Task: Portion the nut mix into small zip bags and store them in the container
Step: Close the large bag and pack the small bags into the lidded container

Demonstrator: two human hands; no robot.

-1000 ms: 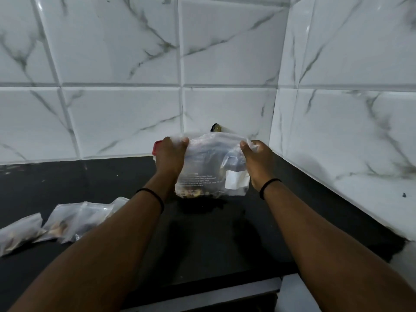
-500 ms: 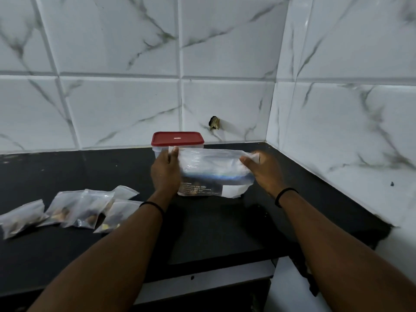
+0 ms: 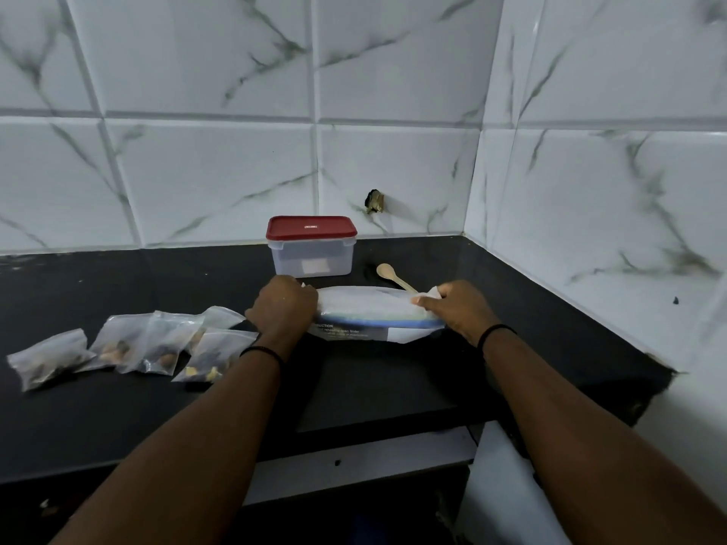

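A large clear zip bag [image 3: 369,314] with a blue stripe and printed text lies flat on the black counter [image 3: 393,387]. My left hand [image 3: 283,306] grips its left end and my right hand [image 3: 452,308] pinches its right end. Behind it stands a clear container [image 3: 312,257] with a red lid [image 3: 310,228], closed. A wooden spoon [image 3: 393,276] lies just behind the bag, to the container's right. Several small zip bags [image 3: 157,344] holding nuts lie in a loose row on the counter to the left.
White marble-look tiled walls close the counter at the back and on the right, forming a corner. A small dark fixture [image 3: 374,201] sticks out of the back wall above the container. The counter's front edge [image 3: 354,458] runs below my forearms.
Both hands have brought the large bag down from chest height onto the counter and laid it flat. The container and the spoon behind it have come into view.
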